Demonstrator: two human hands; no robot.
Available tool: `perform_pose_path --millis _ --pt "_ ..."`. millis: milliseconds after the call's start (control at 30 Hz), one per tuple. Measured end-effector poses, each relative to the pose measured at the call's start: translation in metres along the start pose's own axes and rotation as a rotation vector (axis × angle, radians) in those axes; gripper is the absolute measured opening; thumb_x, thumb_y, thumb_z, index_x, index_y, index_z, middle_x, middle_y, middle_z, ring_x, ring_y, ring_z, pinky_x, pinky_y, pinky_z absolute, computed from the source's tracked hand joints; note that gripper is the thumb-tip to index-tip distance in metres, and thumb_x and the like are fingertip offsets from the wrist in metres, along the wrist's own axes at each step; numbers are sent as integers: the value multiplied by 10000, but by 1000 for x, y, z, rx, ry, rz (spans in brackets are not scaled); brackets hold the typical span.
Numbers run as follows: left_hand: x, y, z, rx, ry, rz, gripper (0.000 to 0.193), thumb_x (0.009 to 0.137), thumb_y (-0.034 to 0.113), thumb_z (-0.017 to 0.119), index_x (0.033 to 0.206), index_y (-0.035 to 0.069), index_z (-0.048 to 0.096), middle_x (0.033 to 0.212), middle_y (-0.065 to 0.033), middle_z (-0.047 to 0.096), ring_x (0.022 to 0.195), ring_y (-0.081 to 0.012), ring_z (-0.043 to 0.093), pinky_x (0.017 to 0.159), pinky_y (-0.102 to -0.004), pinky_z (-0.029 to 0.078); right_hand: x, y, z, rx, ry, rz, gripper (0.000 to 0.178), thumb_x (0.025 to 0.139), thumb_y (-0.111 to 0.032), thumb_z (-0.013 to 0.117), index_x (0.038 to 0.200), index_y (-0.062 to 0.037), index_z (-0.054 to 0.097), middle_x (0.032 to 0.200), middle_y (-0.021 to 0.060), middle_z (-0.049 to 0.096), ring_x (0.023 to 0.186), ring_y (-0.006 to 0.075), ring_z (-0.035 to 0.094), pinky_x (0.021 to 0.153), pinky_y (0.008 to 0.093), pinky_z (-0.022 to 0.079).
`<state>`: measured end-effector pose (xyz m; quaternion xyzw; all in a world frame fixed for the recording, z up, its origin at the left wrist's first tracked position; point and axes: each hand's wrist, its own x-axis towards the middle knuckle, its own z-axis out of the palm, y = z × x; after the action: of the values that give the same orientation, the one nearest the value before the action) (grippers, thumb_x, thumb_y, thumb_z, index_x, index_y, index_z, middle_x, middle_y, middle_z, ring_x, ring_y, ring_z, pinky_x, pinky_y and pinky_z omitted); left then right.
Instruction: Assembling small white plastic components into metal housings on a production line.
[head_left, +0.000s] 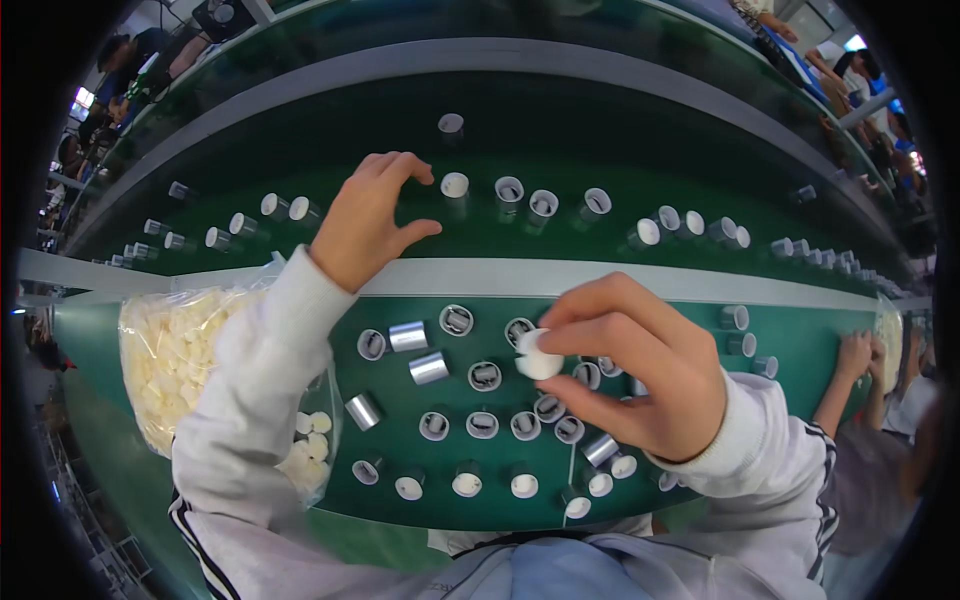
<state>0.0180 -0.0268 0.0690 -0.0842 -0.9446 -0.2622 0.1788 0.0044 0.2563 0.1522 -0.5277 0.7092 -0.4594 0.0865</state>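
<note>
My left hand [368, 218] reaches over the dark green belt with thumb and fingers apart. Just right of its fingertips stands a small silver cylinder with a white top [455, 187]; a gap shows between them. Above the green table, my right hand [655, 375] pinches a white round cap [540, 357] between thumb and fingers; whether a second cap is with it I cannot tell. Below that hand are several open silver cylinders [485, 376] with grey parts inside. A nearer row carries white caps [467, 484], and a few cylinders [429, 368] lie on their sides.
A clear plastic bag of white caps [170, 350] lies at the left, some caps [315, 440] spilling near its mouth. A pale rail [600, 277] divides table from belt. Several more cylinders [597, 200] stand along the belt. Another person's hands [855, 355] are at the right.
</note>
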Motion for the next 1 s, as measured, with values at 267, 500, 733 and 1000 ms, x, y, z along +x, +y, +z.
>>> perform_pose_path --millis 267,500,733,1000 --pt "17 -32 18 -81 -176 0 453 681 80 813 1036 68 532 1164 -71 632 1070 -299 579 839 -377 503 6 60 -22 -219 -55 106 201 739 -26 748 906 -16 637 972 119 606 829 253 633 734 309 513" --pt "23 -45 35 54 -268 59 320 707 76 785 931 73 557 1026 -74 641 981 -302 590 824 -366 485 17 75 -16 -7 -35 221 202 733 -4 748 903 -12 639 981 104 616 824 220 630 744 286 515" --pt "30 -41 26 272 -312 181 295 689 117 795 882 84 575 992 -68 632 978 -274 591 822 -378 464 14 67 -14 14 -58 194 207 731 2 752 907 -19 645 973 96 627 811 210 622 726 293 494" --pt "43 -21 46 -12 -146 89 482 679 242 835 1042 108 547 1001 -76 624 1048 -285 566 945 -419 379 5 67 -20 266 -62 388 166 770 22 725 898 -18 627 1045 122 587 959 202 605 863 306 505"
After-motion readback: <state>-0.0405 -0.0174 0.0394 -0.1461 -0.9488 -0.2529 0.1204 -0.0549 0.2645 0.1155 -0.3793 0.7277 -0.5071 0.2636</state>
